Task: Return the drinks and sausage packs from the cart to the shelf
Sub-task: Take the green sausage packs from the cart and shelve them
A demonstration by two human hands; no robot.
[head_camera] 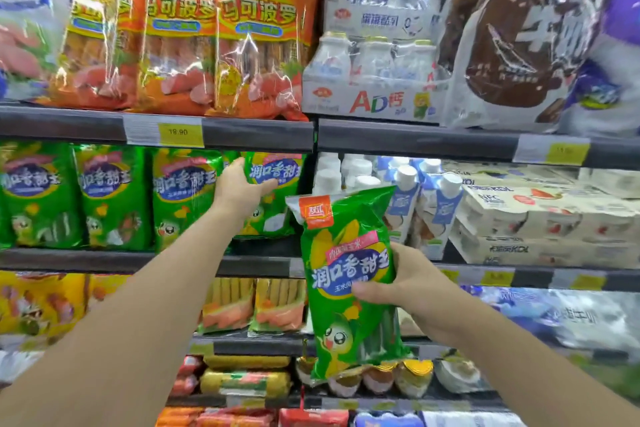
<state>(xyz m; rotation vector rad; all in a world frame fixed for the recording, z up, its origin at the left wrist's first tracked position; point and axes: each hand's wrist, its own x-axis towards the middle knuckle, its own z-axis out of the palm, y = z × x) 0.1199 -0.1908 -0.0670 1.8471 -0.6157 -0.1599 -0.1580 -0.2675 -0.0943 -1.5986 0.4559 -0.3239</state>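
Observation:
My right hand (412, 291) grips a green corn-sausage pack (349, 274) at its middle and holds it upright in front of the shelves. My left hand (242, 189) reaches up to the second shelf (104, 258), its thumb and fingers curled round the left edge of the rightmost green sausage pack (273, 184) standing there. More of the same green packs (114, 194) stand in a row to the left. White-capped drink bottles (436, 204) stand just right of that row. The cart is out of view.
Orange sausage packs (256, 31) fill the top shelf (242, 130) above my left hand, with bottled milk drink multipacks (374, 80) and a large brown milk bag (512, 38) to the right. Boxed drink cartons (540, 218) sit at the right. Lower shelves hold more sausages and small cups (412, 378).

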